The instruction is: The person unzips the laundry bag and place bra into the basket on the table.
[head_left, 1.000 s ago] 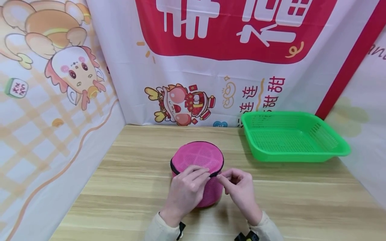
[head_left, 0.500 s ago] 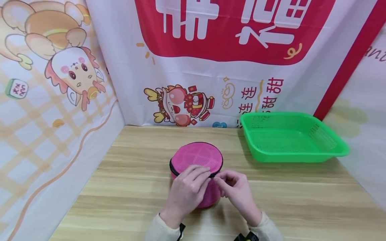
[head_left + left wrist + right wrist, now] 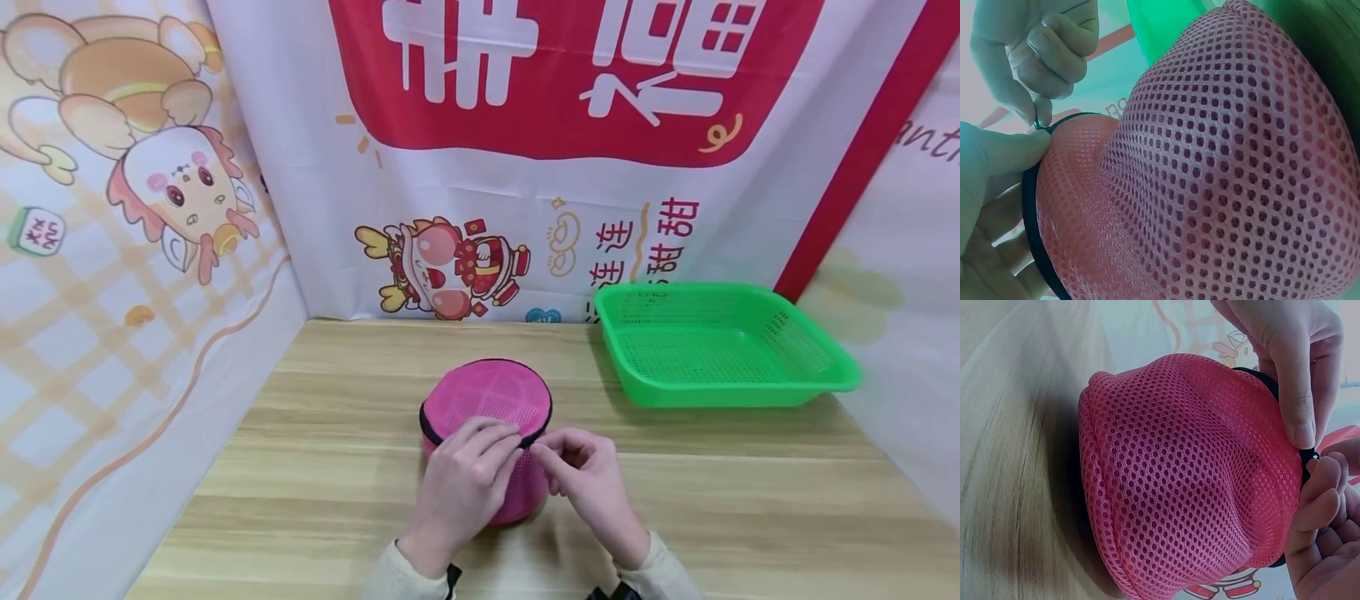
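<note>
A round pink mesh zipper bag (image 3: 491, 396) stands upright on the table, a black zipper (image 3: 432, 431) running around its top rim. My left hand (image 3: 468, 479) grips that rim at the front, thumb against the side and fingers over the lid. Close beside it, my right hand (image 3: 588, 475) pinches the small zipper pull (image 3: 1316, 455) between thumb and index finger. The left wrist view shows the mesh wall bulging, with the right hand (image 3: 1054, 50) at the rim just beyond the left thumb. What the bag holds cannot be made out.
A green perforated plastic basket (image 3: 727, 392) stands at the back right of the wood-grain table (image 3: 315, 492). Printed cloths hang behind and at both sides, including a white cloth with a red panel (image 3: 562, 133) at the back.
My right hand has shifted slightly left to the zipper, closer to the left hand. The left hand keeps its grip on the rim. The head view has tilted a little.
</note>
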The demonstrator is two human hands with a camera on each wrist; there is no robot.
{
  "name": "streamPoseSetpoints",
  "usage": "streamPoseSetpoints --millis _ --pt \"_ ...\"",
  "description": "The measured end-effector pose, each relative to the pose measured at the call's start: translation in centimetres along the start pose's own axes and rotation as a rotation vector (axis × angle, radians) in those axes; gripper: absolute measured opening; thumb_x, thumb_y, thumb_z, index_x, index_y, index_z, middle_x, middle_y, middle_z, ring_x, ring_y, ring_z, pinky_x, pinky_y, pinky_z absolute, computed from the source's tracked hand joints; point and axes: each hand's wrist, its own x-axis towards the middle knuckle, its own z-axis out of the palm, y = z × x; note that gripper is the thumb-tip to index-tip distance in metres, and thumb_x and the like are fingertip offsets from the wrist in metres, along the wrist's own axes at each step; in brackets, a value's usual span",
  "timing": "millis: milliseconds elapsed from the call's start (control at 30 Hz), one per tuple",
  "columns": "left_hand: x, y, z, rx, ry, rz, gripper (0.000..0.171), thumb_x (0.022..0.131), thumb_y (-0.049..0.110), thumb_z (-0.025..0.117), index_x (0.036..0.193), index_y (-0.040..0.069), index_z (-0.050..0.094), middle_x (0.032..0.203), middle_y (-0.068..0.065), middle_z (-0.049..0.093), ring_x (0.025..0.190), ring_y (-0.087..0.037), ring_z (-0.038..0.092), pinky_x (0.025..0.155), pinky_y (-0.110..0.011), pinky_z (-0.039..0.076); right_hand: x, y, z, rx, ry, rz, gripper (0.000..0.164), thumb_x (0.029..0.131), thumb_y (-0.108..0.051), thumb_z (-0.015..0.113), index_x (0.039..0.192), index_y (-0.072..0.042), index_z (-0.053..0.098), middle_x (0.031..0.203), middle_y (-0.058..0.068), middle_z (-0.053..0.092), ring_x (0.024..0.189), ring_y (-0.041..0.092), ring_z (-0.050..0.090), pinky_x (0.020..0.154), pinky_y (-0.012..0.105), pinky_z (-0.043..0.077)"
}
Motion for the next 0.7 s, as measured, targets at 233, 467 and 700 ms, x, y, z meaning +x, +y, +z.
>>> streamPoseSetpoints --millis 233,467,700 --pt "-0.14 0.05 0.05 -0.008 0.001 -0.016 0.015 0.082 0.005 0.078 0.097 0.005 0.078 0.100 -0.005 0.072 0.095 -0.018 0.063 0.083 -0.028 0.055 -0.03 0.01 0.09 0.006 -0.010 0.027 0.007 0.088 -0.003 0.071 0.083 0.001 0.070 0.062 0.008 0.058 0.049 0.012 0.051 0.042 0.021 0.044" --pt "-0.24 0.02 0.08 0.020 0.046 0.023 0.016 0.079 0.003 0.079 0.095 0.004 0.077 0.098 -0.005 0.072 0.092 -0.019 0.065 0.083 -0.028 0.055 -0.20 0.27 0.31 -0.024 -0.065 0.019 0.011 0.090 -0.005 0.070 0.081 0.001 0.068 0.065 0.010 0.058 0.052 0.013 0.053 0.044 0.028 0.050" --pt "-0.10 -0.03 0.06 0.024 0.055 0.036 0.015 0.078 0.004 0.078 0.093 0.004 0.077 0.097 -0.005 0.072 0.091 -0.019 0.065 0.082 -0.028 0.055 -0.16 0.29 0.58 -0.075 -0.099 -0.073 0.013 0.091 0.000 0.065 0.078 0.000 0.063 0.065 0.017 0.057 0.052 0.019 0.055 0.044 0.034 0.052"
